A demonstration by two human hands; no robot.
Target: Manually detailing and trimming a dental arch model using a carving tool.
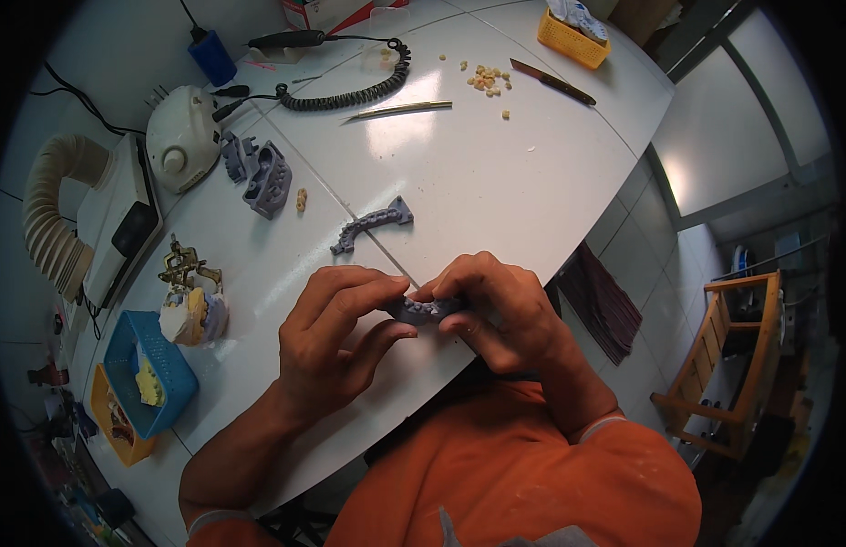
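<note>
Between both hands, just above the near edge of the white table, is a grey dental model (421, 312) with a curved row of teeth. The fingers of my left hand (332, 333) close on its left end. My right hand (500, 310) grips the other end, thumb below and fingers above. Fingertips cover both ends of the model. A thin grey dental arch piece (376, 222) lies on the table just beyond my hands. Farther left stand grey dental model parts (266, 187), with a small tooth-coloured piece (302, 200) beside them.
Left: a control unit (179, 146) with coiled cord (350, 102), an extractor hose (54, 201), an articulator with dental casts (193, 305), a blue basket (172, 378). Far side: a slim pointed tool (405, 109), loose tooth-coloured pieces (487, 82), a knife (555, 83), a yellow basket (569, 46).
</note>
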